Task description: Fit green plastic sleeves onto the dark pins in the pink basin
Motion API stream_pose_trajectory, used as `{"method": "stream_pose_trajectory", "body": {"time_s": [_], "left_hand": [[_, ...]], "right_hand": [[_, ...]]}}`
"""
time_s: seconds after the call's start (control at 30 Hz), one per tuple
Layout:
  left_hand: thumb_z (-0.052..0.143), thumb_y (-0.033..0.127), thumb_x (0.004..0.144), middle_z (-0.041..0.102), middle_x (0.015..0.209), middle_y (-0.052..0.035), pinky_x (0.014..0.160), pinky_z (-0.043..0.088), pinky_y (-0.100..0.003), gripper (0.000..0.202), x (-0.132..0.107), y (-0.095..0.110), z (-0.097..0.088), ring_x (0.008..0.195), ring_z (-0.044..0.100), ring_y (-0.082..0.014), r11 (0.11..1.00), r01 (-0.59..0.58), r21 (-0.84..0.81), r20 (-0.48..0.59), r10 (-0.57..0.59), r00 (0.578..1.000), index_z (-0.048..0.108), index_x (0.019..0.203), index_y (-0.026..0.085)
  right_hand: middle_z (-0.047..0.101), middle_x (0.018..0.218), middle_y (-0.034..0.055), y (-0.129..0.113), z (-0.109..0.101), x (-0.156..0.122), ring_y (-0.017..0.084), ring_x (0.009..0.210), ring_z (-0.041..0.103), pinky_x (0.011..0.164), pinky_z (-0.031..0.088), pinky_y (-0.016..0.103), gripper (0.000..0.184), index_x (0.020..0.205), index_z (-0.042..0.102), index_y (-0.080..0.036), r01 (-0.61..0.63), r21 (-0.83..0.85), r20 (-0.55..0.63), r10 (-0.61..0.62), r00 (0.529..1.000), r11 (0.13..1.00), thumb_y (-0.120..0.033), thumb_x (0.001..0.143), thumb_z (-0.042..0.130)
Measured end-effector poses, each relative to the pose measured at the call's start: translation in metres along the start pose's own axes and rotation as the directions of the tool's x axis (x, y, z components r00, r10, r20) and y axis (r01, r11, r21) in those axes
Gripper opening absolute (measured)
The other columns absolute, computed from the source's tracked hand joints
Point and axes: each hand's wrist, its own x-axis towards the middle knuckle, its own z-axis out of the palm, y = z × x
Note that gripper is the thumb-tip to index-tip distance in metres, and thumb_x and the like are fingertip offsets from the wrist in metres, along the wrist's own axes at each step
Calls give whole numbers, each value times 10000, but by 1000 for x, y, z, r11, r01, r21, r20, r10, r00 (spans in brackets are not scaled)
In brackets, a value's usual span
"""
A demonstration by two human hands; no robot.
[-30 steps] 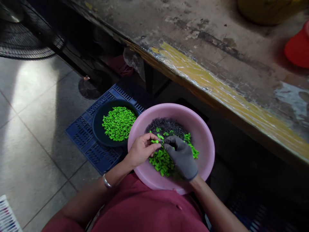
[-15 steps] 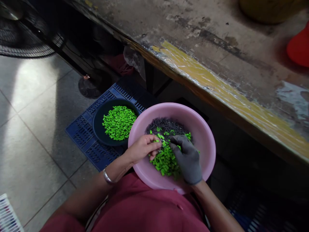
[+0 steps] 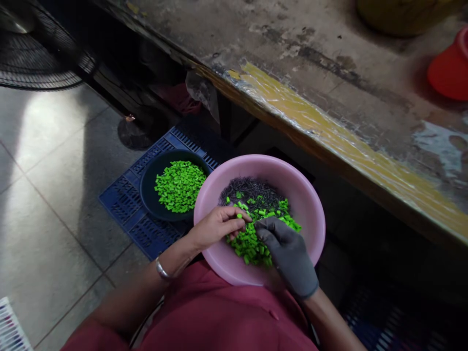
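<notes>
Both my hands are over the pink basin (image 3: 305,200), one round, smooth-walled vessel close against my red clothing. Inside it are two kinds of thing: a dark heap of thin, wiry pieces (image 3: 243,186) toward the far side, and loose, short, bright green pieces (image 3: 250,251) nearer me, some scattered over the dark heap — far too many of either to count.

My left hand (image 3: 215,228) is bare, its thumb and forefinger set narrowly apart, with one green piece at the forefinger (whether I grip it or it merely shows beside it, I cannot tell). My right hand (image 3: 288,251) wears a grey, matte glove, its fingers (image 3: 265,225) drawn close together at the tips; what they hold, if anything, is too small to make out. The two hands are near each other but apart.

Left of the basin is one dark round tub (image 3: 148,195), with a broad mound of similar green bits (image 3: 181,187) inside. It rests on a blue slatted plastic base (image 3: 119,195).

Beyond stands the worktop (image 3: 329,53), stained and worn — a yellow strip under shiny clear film along its edge — carrying one red container (image 3: 448,73) and one dark yellow container (image 3: 402,19).
</notes>
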Motion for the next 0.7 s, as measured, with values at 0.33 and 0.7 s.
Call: {"method": "stream_pose_trajectory", "body": {"time_s": [0.33, 0.7], "left_hand": [[610, 269, 847, 532, 750, -7, 611, 390, -234, 237, 2, 2, -1, 650, 494, -100, 881, -37, -473, 13, 49, 999, 627, 1054, 154], [593, 197, 862, 645, 1112, -138, 759, 501, -292, 166, 6, 5, -3, 938, 619, -187, 799, 22, -601, 1, -26, 1000, 541, 1010, 144]], "right_hand": [[732, 878, 0, -6, 4, 0, 166, 801, 669, 744, 538, 308, 147, 871, 728, -252, 16, 93, 3, -16, 1000, 996, -206, 800, 609], [701, 894, 21, 0, 16, 11, 164, 831, 652, 743, 527, 303, 131, 900, 676, -240, 342, -213, -153, -377, 914, 915, -162, 865, 577]]}}
